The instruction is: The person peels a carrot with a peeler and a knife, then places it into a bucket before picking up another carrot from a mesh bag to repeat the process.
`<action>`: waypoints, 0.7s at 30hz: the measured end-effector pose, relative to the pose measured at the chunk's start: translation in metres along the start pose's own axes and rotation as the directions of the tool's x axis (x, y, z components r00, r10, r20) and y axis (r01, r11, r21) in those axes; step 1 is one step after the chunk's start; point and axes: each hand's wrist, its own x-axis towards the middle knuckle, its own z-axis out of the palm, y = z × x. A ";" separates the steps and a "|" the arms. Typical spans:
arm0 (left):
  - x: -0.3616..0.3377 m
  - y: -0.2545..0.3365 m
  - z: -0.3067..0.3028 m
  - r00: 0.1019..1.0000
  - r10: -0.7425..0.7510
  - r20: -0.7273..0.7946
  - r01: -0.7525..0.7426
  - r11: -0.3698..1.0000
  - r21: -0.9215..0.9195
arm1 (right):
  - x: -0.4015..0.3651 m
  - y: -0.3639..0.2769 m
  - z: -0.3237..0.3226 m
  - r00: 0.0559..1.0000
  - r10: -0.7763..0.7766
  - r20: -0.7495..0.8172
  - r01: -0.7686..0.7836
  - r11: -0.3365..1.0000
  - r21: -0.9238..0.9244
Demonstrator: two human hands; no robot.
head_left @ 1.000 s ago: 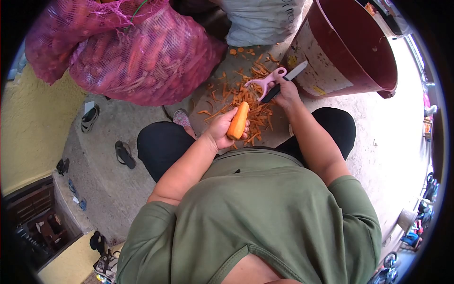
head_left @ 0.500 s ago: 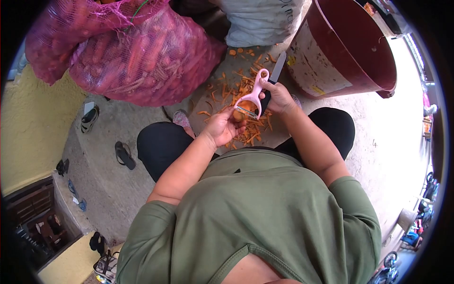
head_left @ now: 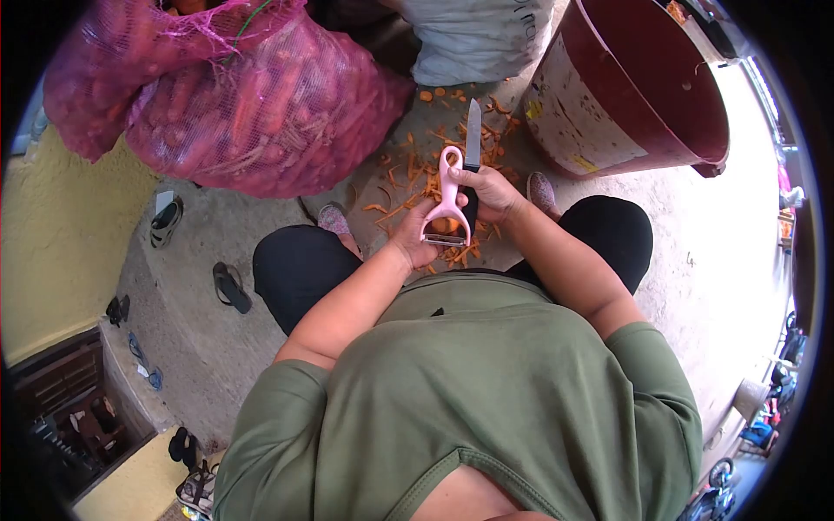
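My right hand (head_left: 493, 193) is closed around a pink peeler (head_left: 450, 182) and a knife (head_left: 473, 135) together. The knife's blade points away from me, and its black handle runs down beside the peeler. The peeler's metal blade faces toward my body. Closed fingers of my left hand (head_left: 413, 238) hold a carrot (head_left: 446, 225), mostly hidden behind the peeler head. Orange carrot peelings (head_left: 423, 171) lie scattered on the floor beneath both hands, between my feet.
A pink mesh sack (head_left: 269, 113) full of carrots stands at front left, with a white sack (head_left: 478, 43) beside it. To the front right is a large dark red bucket (head_left: 578, 113). Sandals, including a black flip-flop (head_left: 231, 287), lie on the concrete at left.
My right hand has moved left and toward my body with the peeler and knife, and the knife has turned more upright. My left hand's fingers have drawn in behind the peeler head.
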 end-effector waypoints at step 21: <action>-0.016 0.008 -0.006 0.992 -0.080 0.093 0.078 0.997 0.027 | 0.014 -0.037 -0.068 0.825 -0.360 -0.436 0.421 0.906 0.048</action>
